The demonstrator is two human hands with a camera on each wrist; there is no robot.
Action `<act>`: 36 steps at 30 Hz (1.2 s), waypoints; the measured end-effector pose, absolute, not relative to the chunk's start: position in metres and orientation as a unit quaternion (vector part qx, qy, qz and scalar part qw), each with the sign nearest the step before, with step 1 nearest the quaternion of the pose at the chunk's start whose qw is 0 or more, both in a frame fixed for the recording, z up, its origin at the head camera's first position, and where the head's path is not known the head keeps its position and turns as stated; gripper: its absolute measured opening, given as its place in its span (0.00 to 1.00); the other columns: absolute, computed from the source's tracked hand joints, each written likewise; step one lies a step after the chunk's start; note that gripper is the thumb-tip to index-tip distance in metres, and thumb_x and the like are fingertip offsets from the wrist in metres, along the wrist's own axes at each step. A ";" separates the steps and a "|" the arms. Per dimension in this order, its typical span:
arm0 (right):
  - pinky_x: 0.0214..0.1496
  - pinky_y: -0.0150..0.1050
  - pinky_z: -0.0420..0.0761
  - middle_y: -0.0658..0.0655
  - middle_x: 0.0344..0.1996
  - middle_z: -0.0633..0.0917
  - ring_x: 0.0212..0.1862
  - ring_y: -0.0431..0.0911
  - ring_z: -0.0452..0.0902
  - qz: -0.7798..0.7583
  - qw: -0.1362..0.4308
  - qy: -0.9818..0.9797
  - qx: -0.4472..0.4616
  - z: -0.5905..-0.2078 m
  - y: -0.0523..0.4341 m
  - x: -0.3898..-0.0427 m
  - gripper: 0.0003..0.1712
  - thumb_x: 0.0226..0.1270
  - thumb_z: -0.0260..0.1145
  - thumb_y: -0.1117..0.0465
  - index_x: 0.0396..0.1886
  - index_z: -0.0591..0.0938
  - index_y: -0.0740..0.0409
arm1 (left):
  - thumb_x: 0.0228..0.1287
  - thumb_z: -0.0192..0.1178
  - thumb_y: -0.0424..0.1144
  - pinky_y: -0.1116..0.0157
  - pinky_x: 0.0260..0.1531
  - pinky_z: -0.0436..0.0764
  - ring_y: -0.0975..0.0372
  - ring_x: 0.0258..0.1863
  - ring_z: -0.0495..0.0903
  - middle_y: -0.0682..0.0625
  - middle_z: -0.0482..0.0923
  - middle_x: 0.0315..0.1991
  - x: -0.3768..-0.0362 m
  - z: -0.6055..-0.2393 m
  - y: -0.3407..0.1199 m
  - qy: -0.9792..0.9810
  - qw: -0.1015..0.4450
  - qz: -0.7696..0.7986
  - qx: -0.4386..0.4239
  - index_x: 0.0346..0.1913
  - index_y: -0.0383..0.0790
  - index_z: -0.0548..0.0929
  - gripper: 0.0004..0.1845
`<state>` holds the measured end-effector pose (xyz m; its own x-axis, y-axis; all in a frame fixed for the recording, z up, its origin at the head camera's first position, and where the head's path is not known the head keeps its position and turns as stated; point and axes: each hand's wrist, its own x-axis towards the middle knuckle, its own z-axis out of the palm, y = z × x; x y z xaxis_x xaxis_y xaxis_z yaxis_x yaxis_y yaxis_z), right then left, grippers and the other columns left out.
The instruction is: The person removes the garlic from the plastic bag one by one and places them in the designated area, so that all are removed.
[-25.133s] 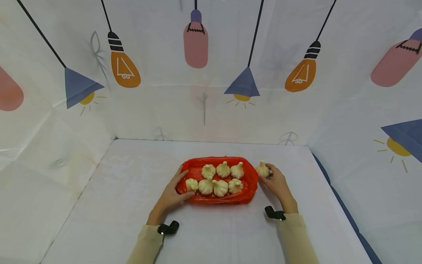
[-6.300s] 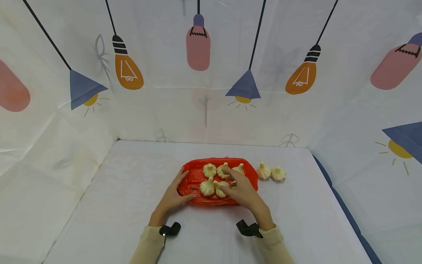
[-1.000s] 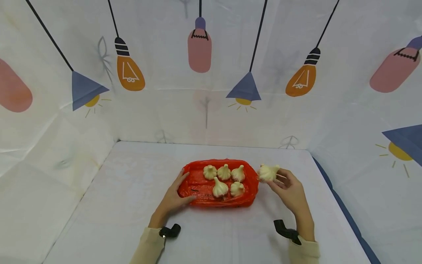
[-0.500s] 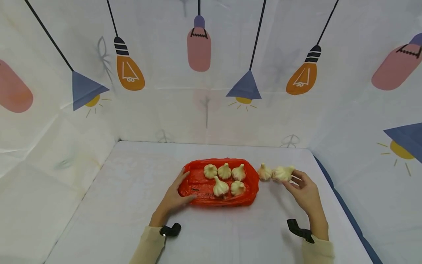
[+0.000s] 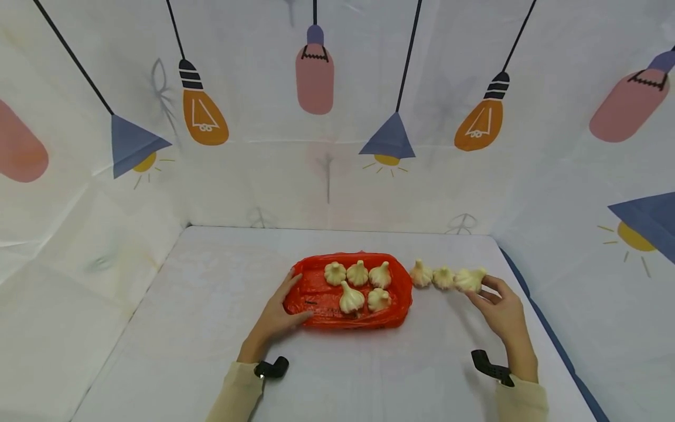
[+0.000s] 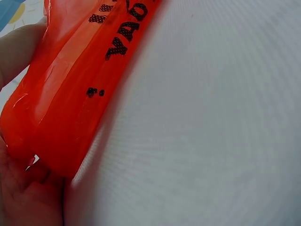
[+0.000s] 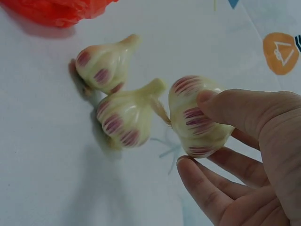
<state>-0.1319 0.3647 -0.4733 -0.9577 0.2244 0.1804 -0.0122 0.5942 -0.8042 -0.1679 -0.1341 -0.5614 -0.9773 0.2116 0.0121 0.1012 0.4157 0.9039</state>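
The right hand (image 5: pixel 503 310) pinched the third garlic bulb (image 7: pixel 197 115) between thumb and fingers at the right end of a row on the bench (image 5: pixel 211 328), its stalk tip pointing left at the middle bulb (image 7: pixel 126 117). The row ran rightward from the red tray (image 5: pixel 392 316), whose left end the left hand (image 5: pixel 274 319) gripped.
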 end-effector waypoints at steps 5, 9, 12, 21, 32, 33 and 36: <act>0.38 0.14 0.77 0.73 0.65 0.75 0.42 0.13 0.69 0.439 0.119 -0.887 -0.082 -0.481 0.371 -0.131 0.34 0.68 0.73 0.58 0.67 0.72 0.70 | 0.54 0.79 0.51 0.37 0.78 0.52 0.49 0.84 0.45 0.54 0.44 0.85 -0.168 -0.561 -0.134 0.839 0.053 0.533 0.092 0.81 0.54 0.61 0.53; 0.37 0.13 0.75 0.74 0.66 0.75 0.46 0.29 0.82 0.423 0.106 -0.894 -0.104 -0.487 0.374 -0.132 0.35 0.69 0.73 0.57 0.68 0.72 0.70 | 0.54 0.78 0.50 0.37 0.77 0.53 0.49 0.84 0.46 0.54 0.44 0.85 -0.168 -0.561 -0.134 0.842 0.052 0.530 0.091 0.81 0.54 0.61 0.53; 0.37 0.13 0.74 0.75 0.67 0.74 0.55 0.56 0.85 0.420 0.084 -0.895 -0.126 -0.493 0.375 -0.133 0.36 0.70 0.72 0.56 0.70 0.70 0.69 | 0.54 0.79 0.50 0.37 0.77 0.53 0.49 0.84 0.46 0.54 0.45 0.85 -0.168 -0.560 -0.134 0.841 0.051 0.530 0.092 0.81 0.55 0.61 0.53; 0.35 0.15 0.70 0.75 0.70 0.71 0.64 0.69 0.77 0.405 0.055 -0.900 -0.151 -0.505 0.382 -0.136 0.40 0.71 0.71 0.53 0.73 0.67 0.69 | 0.54 0.78 0.51 0.38 0.78 0.52 0.48 0.84 0.47 0.52 0.45 0.85 -0.167 -0.561 -0.136 0.833 0.045 0.539 0.116 0.81 0.49 0.61 0.53; 0.35 0.13 0.67 0.76 0.70 0.71 0.63 0.69 0.78 0.388 0.057 -0.907 -0.153 -0.511 0.387 -0.142 0.39 0.72 0.69 0.53 0.73 0.67 0.70 | 0.55 0.78 0.51 0.38 0.78 0.51 0.48 0.84 0.46 0.53 0.44 0.85 -0.167 -0.561 -0.137 0.833 0.048 0.539 0.115 0.81 0.50 0.61 0.53; 0.35 0.13 0.67 0.76 0.70 0.71 0.63 0.69 0.78 0.389 0.057 -0.907 -0.153 -0.512 0.386 -0.143 0.38 0.73 0.69 0.54 0.73 0.67 0.70 | 0.55 0.78 0.51 0.38 0.78 0.52 0.49 0.84 0.46 0.53 0.44 0.85 -0.167 -0.561 -0.137 0.833 0.048 0.539 0.114 0.81 0.50 0.61 0.53; 0.35 0.12 0.66 0.75 0.71 0.71 0.64 0.69 0.78 0.391 0.056 -0.905 -0.158 -0.514 0.386 -0.144 0.37 0.73 0.68 0.56 0.73 0.67 0.70 | 0.54 0.78 0.51 0.38 0.78 0.52 0.49 0.84 0.46 0.55 0.44 0.85 -0.167 -0.560 -0.136 0.832 0.051 0.540 0.112 0.81 0.50 0.61 0.53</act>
<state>-0.1436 0.3857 -0.5141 -0.9439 0.3295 -0.0215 0.2414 0.6442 -0.7257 -0.1667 -0.1362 -0.5604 -0.9699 0.2408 0.0364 0.1313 0.3910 0.9110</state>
